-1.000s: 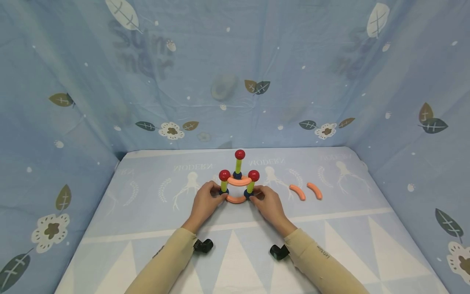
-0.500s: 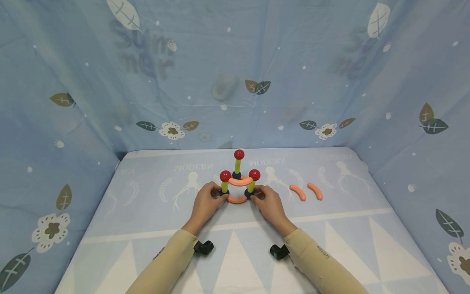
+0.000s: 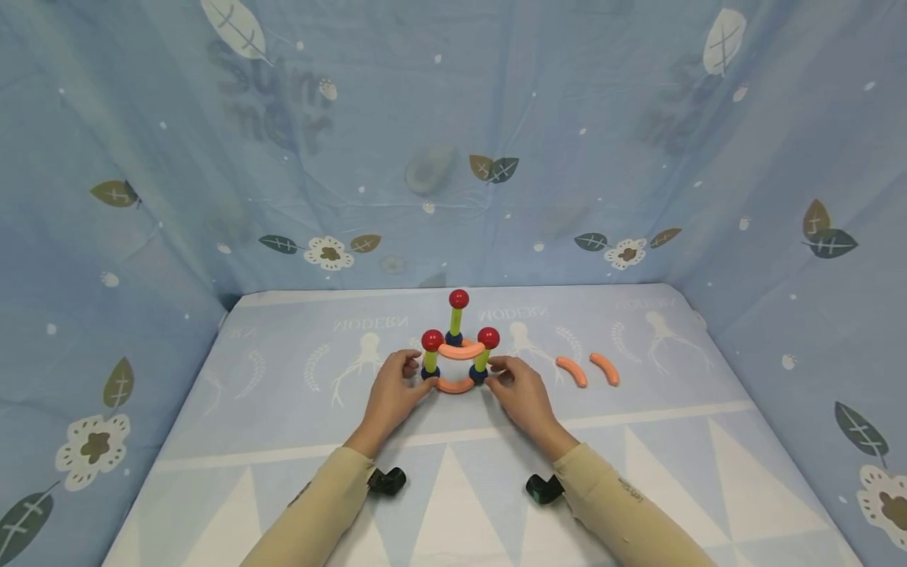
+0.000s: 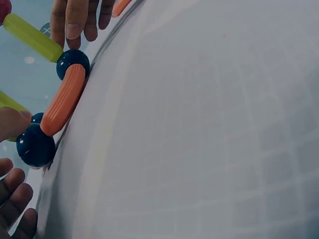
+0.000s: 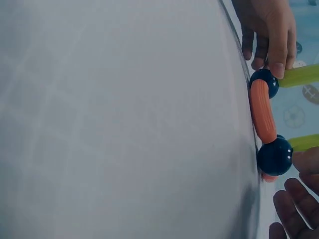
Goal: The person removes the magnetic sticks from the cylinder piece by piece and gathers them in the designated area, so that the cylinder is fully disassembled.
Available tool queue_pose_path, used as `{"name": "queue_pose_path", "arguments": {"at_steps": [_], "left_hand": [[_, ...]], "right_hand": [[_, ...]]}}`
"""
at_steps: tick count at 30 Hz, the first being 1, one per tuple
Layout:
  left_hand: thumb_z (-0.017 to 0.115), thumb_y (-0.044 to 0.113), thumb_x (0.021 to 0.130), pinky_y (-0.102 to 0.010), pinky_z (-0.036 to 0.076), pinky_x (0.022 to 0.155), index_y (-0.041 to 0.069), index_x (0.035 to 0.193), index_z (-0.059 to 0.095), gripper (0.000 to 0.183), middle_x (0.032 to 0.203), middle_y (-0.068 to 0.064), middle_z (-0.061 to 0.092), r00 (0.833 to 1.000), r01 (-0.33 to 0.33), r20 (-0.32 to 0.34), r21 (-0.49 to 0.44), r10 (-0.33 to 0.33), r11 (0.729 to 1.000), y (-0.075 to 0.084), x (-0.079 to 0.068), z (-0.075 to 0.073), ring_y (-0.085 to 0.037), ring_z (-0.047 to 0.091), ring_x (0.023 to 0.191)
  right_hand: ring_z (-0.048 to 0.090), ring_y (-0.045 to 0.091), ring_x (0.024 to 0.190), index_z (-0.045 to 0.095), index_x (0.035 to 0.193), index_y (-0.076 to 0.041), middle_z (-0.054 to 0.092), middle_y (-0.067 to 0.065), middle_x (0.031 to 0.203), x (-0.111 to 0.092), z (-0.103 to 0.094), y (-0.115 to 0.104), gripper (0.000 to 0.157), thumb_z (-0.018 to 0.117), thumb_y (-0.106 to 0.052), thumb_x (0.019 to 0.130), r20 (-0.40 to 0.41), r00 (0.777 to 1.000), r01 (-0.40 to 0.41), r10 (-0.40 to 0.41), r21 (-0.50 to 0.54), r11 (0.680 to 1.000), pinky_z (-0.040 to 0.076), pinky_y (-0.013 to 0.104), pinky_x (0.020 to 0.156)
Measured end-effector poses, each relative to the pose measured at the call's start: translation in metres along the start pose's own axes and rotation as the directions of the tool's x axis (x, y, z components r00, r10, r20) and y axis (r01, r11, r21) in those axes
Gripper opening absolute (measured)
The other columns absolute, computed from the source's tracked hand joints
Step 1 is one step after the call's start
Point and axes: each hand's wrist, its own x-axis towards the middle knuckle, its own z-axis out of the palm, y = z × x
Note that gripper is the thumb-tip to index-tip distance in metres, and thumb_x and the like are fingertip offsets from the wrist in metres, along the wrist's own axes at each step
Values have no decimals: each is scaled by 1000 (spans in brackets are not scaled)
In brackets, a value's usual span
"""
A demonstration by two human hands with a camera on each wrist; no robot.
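Note:
A toy frame of magnetic rods and balls stands on the table in the head view. Its lime rods [image 3: 456, 321] rise from dark blue balls [image 3: 478, 374] and carry red balls [image 3: 459, 298] on top. One curved orange rod [image 3: 455, 387] joins the two front blue balls low down; another curved orange rod [image 3: 462, 352] spans the front red balls. My left hand [image 3: 392, 391] is at the front left blue ball, thumb tip against it, fingers loosely spread. Around the front right blue ball, my right hand [image 3: 521, 391] has its thumb close and its other fingers apart from the ball.
Two loose curved orange rods, a nearer-left rod [image 3: 571, 372] and a right rod [image 3: 605, 368], lie right of the frame. A patterned cloth covers the table [image 3: 453, 465]. Blue printed curtains [image 3: 453, 157] hang behind and at both sides.
Both hands have loosened slightly from the front blue balls, the fingers parting a little. The frame keeps its shape and stands in about the same place.

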Motion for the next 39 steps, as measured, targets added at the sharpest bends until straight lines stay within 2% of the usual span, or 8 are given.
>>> {"name": "queue_pose_path", "arguments": {"at_steps": [6, 12, 19, 22, 28, 35, 39], "left_hand": [[86, 31, 83, -43, 50, 94, 5, 141, 51, 72, 123, -11, 57, 998, -59, -25, 11, 59, 998, 4, 0, -9, -27, 56, 111], [87, 30, 83, -49, 46, 103, 8, 147, 45, 79, 136, -11, 51, 987, -152, -60, 1, 151, 988, 16, 2, -18, -28, 49, 123], [87, 34, 82, -54, 39, 113, 14, 152, 41, 86, 150, -9, 43, 969, -246, -37, -11, 245, 969, 34, 4, -27, -28, 41, 139], [87, 34, 82, -57, 38, 113, 16, 152, 43, 84, 150, -9, 44, 950, -311, -42, -11, 310, 950, 42, 4, -29, -28, 39, 140], [86, 30, 83, -54, 42, 110, 16, 147, 51, 74, 149, -6, 46, 897, -441, -34, 6, 441, 898, 58, 5, -31, -27, 40, 138], [85, 27, 85, -48, 43, 109, 18, 132, 65, 51, 140, -3, 54, 852, -523, -12, -13, 523, 852, 66, 10, -28, -23, 45, 133], [85, 22, 85, -46, 42, 109, 16, 126, 69, 45, 133, -3, 58, 822, -569, -16, -31, 569, 822, 68, 14, -25, -23, 47, 129]], "right_hand": [[65, 20, 96, 68, 126, -11, 70, 4, 111, -1, -13, -9, 35, 76, -13, 92, -8, 999, 39, -40, -21, 999, 55, 40, 86], [66, 20, 98, 62, 133, -6, 69, 6, 116, 0, -28, -19, 48, 80, -11, 89, -51, 990, 130, -132, -49, 990, 57, 39, 87], [65, 22, 104, 54, 141, -9, 63, 8, 129, 7, -42, -28, 59, 80, -12, 89, -67, 968, 241, -240, 1, 971, 58, 39, 86], [64, 23, 110, 53, 143, -11, 60, 8, 136, 10, -47, -30, 60, 79, -11, 90, -58, 961, 274, -272, 35, 961, 57, 41, 90], [63, 23, 116, 56, 143, -14, 58, 5, 139, 17, -52, -36, 57, 78, -11, 91, -36, 947, 321, -319, 65, 945, 55, 44, 95], [58, 20, 126, 64, 135, -14, 60, 3, 139, 23, -52, -41, 43, 75, -9, 93, -16, 934, 358, -358, 58, 932, 55, 42, 96], [60, 19, 122, 65, 133, -13, 63, 2, 134, 26, -50, -41, 39, 73, -10, 95, -15, 927, 374, -374, 66, 925, 55, 40, 95]]}}
